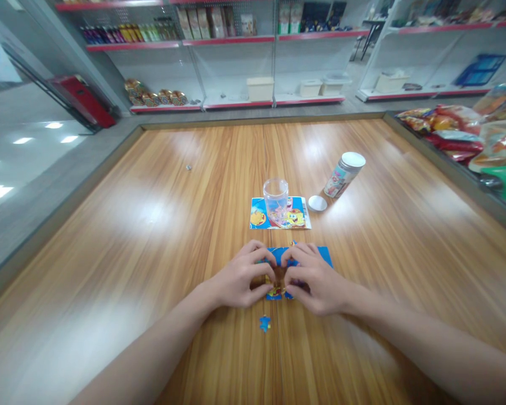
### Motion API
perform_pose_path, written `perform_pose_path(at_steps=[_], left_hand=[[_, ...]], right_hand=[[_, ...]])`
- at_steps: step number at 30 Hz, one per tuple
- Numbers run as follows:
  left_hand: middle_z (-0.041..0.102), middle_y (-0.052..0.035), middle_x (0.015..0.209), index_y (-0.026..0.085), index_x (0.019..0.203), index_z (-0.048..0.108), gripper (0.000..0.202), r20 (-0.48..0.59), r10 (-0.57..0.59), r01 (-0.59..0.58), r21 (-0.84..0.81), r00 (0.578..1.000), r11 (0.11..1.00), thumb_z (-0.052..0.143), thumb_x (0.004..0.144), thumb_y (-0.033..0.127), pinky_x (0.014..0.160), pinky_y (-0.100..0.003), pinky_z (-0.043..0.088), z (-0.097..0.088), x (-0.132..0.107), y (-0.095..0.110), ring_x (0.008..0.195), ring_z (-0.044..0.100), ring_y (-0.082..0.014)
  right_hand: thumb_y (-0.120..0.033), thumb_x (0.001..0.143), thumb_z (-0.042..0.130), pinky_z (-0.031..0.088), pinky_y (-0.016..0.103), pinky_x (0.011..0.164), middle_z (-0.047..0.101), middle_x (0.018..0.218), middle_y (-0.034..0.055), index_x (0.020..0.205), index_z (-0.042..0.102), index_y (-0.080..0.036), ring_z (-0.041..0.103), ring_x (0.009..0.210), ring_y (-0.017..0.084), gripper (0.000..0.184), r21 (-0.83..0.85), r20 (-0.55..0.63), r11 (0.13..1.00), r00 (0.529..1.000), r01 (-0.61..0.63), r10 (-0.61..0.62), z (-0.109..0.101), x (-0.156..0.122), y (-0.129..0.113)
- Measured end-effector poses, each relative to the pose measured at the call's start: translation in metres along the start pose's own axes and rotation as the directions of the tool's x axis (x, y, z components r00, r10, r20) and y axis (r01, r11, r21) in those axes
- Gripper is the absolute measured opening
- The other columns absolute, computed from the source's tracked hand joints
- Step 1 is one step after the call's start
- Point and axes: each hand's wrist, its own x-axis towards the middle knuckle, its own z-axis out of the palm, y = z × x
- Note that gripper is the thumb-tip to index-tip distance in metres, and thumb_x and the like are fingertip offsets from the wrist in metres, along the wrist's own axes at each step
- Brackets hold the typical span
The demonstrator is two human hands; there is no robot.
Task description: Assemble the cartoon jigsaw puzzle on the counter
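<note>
A partly assembled blue jigsaw puzzle [324,256] lies flat on the wooden table, with a gap showing the wood in its middle. My left hand [248,273] curls over its left side, fingertips and thumb gripping the pieces there. From the other side my right hand [314,278] bends its fingers onto the right part, gripping it close to the gap. Both hands cover much of the picture. One loose blue puzzle piece [265,323] lies nearer to me, below the puzzle. Another small piece [293,243] shows at the puzzle's far edge, partly behind my right fingers.
Beyond the puzzle, a clear plastic cup [275,194] stands on a printed cartoon card [258,216]. To its right are a round white lid [317,203] and a printed canister [343,175]. A tiny object [188,167] lies far left. Snack bags [455,135] fill the right side.
</note>
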Motion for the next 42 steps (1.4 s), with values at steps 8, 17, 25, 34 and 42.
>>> perform_pose_path(at_steps=[8, 17, 25, 34, 42], left_hand=[[0.060, -0.0087, 0.114, 0.019, 0.090, 0.068, 0.006, 0.082, -0.007, 0.003, 0.049, 0.997, 0.999, 0.066, 0.088, 0.024, 0.097, -0.043, 0.043, 0.000, 0.001, 0.000, 0.108, 0.051, -0.0244], [0.058, -0.0085, 0.117, 0.019, 0.092, 0.068, 0.008, 0.086, -0.006, 0.001, 0.054, 0.996, 0.999, 0.064, 0.089, 0.026, 0.099, -0.043, 0.041, 0.000, 0.000, 0.000, 0.109, 0.050, -0.0242], [0.058, -0.0079, 0.117, 0.019, 0.091, 0.068, 0.009, 0.090, 0.000, -0.004, 0.049, 0.996, 0.999, 0.064, 0.090, 0.026, 0.099, -0.042, 0.040, 0.000, 0.000, -0.001, 0.108, 0.049, -0.0230], [0.058, -0.0081, 0.115, 0.019, 0.091, 0.069, 0.010, 0.086, 0.005, -0.010, 0.058, 0.996, 0.998, 0.064, 0.091, 0.028, 0.097, -0.042, 0.040, 0.001, 0.001, -0.001, 0.108, 0.050, -0.0232], [0.058, -0.0109, 0.113, 0.017, 0.095, 0.069, 0.009, -0.009, 0.051, -0.051, 0.017, 0.999, 0.999, 0.063, 0.088, 0.020, 0.094, -0.042, 0.044, 0.003, -0.002, -0.003, 0.104, 0.053, -0.0230]], right_hand=[[-0.018, 0.081, 0.067, 0.035, 0.045, 0.087, 0.057, 0.114, 0.0087, 0.076, 0.061, -0.019, 0.050, 0.105, 0.027, 0.008, -0.084, -0.018, 0.996, 0.999, -0.030, 0.028, 0.009, 0.000, -0.003], [-0.025, 0.082, 0.069, 0.034, 0.052, 0.094, 0.051, 0.133, 0.0107, 0.080, 0.063, -0.020, 0.046, 0.120, 0.033, 0.008, -0.133, -0.006, 0.990, 0.999, -0.047, 0.047, 0.008, -0.001, -0.005], [-0.027, 0.081, 0.070, 0.032, 0.053, 0.100, 0.048, 0.138, 0.0120, 0.085, 0.065, -0.020, 0.042, 0.128, 0.034, 0.009, -0.126, 0.014, 0.991, 0.998, -0.054, 0.057, 0.007, -0.003, -0.004], [-0.025, 0.081, 0.069, 0.034, 0.052, 0.098, 0.051, 0.133, 0.0103, 0.084, 0.065, -0.021, 0.046, 0.119, 0.032, 0.007, -0.101, 0.013, 0.994, 0.999, -0.046, 0.048, 0.008, -0.002, -0.003], [-0.013, 0.085, 0.057, 0.042, 0.045, 0.091, 0.057, 0.111, 0.0104, 0.094, 0.066, -0.019, 0.055, 0.104, 0.026, 0.014, -0.039, -0.276, 0.999, 0.961, -0.021, 0.010, -0.004, -0.005, 0.008]])
